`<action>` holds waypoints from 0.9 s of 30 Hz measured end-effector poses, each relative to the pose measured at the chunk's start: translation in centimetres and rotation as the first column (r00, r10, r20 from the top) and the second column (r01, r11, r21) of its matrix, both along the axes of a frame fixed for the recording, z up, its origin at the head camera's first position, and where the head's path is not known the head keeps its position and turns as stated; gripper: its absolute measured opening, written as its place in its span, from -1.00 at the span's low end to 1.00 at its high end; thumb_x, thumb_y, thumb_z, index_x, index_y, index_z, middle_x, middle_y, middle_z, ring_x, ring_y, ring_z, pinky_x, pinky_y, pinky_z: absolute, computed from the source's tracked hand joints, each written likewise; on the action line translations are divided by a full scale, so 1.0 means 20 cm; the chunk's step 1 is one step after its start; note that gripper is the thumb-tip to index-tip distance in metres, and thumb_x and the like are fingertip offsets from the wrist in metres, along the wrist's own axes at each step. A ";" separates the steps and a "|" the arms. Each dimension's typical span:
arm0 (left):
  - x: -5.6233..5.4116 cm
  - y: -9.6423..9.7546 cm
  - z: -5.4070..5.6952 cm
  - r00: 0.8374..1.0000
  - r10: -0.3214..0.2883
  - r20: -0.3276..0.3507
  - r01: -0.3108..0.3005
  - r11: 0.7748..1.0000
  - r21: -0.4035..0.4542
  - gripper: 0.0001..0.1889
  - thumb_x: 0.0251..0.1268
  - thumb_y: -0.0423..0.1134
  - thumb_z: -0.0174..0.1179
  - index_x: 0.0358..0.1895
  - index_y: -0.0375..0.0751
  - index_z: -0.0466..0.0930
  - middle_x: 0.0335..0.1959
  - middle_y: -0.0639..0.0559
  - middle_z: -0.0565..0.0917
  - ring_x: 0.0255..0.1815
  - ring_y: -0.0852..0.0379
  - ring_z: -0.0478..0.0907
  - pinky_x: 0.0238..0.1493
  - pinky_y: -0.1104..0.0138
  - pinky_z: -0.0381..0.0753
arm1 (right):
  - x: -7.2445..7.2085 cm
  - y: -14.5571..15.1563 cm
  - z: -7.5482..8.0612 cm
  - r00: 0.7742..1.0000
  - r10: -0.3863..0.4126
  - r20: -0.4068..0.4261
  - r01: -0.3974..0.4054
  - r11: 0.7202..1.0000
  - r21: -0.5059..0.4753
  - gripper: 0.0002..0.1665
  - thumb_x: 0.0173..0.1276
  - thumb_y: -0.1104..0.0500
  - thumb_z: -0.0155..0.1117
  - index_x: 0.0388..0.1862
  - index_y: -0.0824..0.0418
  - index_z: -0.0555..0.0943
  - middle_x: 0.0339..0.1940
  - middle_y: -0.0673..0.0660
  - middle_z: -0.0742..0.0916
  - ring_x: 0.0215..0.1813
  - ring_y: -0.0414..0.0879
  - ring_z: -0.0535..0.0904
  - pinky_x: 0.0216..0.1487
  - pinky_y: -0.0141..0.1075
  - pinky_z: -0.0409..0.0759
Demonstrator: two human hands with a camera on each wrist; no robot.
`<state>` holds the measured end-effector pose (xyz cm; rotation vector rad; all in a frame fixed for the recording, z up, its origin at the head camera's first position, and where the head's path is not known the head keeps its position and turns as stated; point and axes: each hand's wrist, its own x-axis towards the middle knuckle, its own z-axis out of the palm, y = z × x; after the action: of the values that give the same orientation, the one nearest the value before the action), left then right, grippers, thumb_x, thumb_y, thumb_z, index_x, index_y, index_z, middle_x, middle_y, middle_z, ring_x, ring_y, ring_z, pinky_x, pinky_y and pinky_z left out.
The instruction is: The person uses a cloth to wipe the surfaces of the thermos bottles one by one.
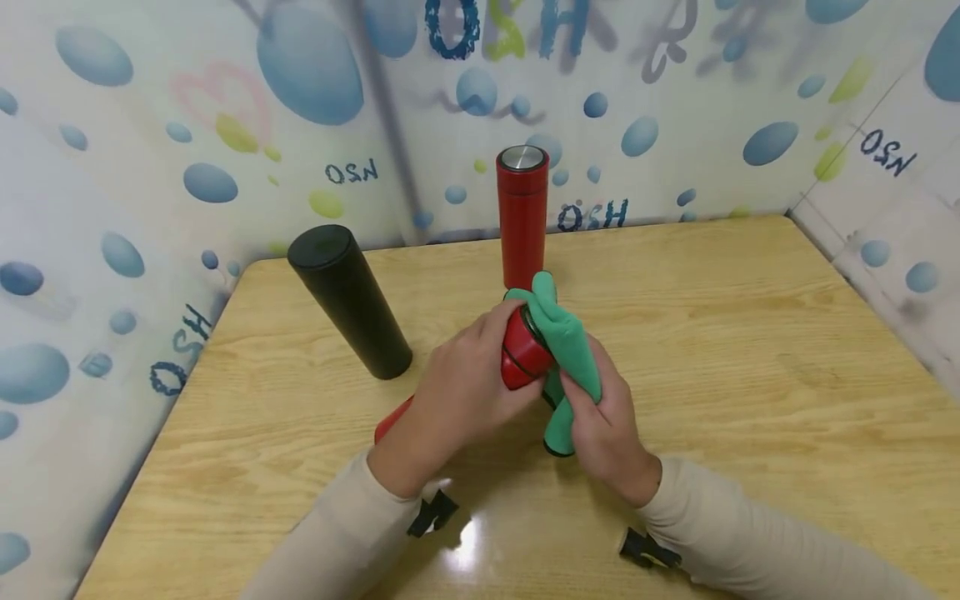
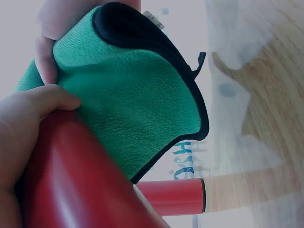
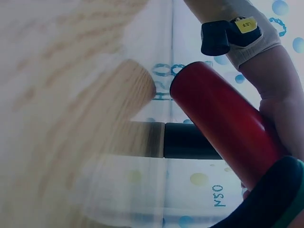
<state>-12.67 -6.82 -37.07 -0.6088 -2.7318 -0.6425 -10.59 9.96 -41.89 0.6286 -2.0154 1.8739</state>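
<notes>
My left hand (image 1: 472, 375) grips a red flask (image 1: 525, 350) near its lidded end, the flask tilted with its base down toward the left. A green cloth (image 1: 566, 342) with black edging lies over that end. My right hand (image 1: 603, 417) pinches the cloth against the flask. In the left wrist view the cloth (image 2: 128, 95) spreads beyond the red body (image 2: 76, 175), and a left finger touches it. The right wrist view shows the flask's lower body (image 3: 223, 123) slanting above the table, with the dark cloth edge (image 3: 266, 194) at lower right.
A second red flask (image 1: 522, 221) with a silver-topped lid stands at the back of the wooden table (image 1: 750, 358). A black flask (image 1: 351, 302) stands left of my hands. Behind the table is a patterned wall covering (image 1: 420, 150).
</notes>
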 end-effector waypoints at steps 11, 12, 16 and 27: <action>0.00 0.01 -0.01 0.998 -0.006 0.062 0.007 1.000 -0.010 -0.11 0.04 0.00 0.49 0.42 -0.12 0.20 0.03 -0.04 0.66 -0.10 0.05 0.66 -0.11 0.18 0.75 | -0.01 0.01 0.00 0.996 0.040 -0.076 -0.042 0.999 -0.028 -0.35 0.45 0.53 -0.13 0.50 0.27 0.30 0.48 0.21 0.46 0.51 0.00 0.35 0.49 -0.31 0.35; 0.00 0.02 -0.01 0.999 -0.005 0.052 0.006 1.000 -0.010 -0.11 0.04 0.00 0.48 0.42 -0.12 0.20 0.02 -0.04 0.66 -0.11 0.05 0.66 -0.12 0.17 0.75 | -0.01 0.01 0.00 0.996 0.040 -0.077 -0.042 0.999 -0.032 -0.35 0.46 0.53 -0.13 0.50 0.26 0.30 0.47 0.21 0.46 0.51 0.00 0.36 0.49 -0.31 0.36; -0.01 0.01 -0.01 1.000 -0.001 0.005 0.001 1.000 0.016 -0.12 0.04 0.01 0.48 0.40 -0.11 0.22 0.02 -0.03 0.66 -0.11 0.05 0.66 -0.12 0.16 0.75 | -0.01 0.01 0.01 0.997 0.027 -0.071 -0.029 0.999 -0.040 -0.38 0.48 0.51 -0.13 0.49 0.27 0.32 0.44 0.20 0.49 0.49 -0.04 0.39 0.48 -0.31 0.36; 0.01 -0.01 0.04 0.993 -0.017 -0.115 0.049 0.957 0.287 -0.15 0.07 -0.04 0.47 0.41 -0.14 0.23 0.16 -0.03 0.62 0.12 0.07 0.62 0.08 0.19 0.70 | 0.00 0.00 0.00 0.978 0.075 0.194 -0.069 0.997 -0.036 -0.52 0.58 0.33 -0.12 0.43 0.31 0.31 0.25 0.13 0.57 0.27 -0.19 0.51 0.29 -0.45 0.49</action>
<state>-12.43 -7.10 -36.31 -0.5994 -2.4643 -0.9651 -10.50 10.01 -41.84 0.5347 -2.1057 2.0766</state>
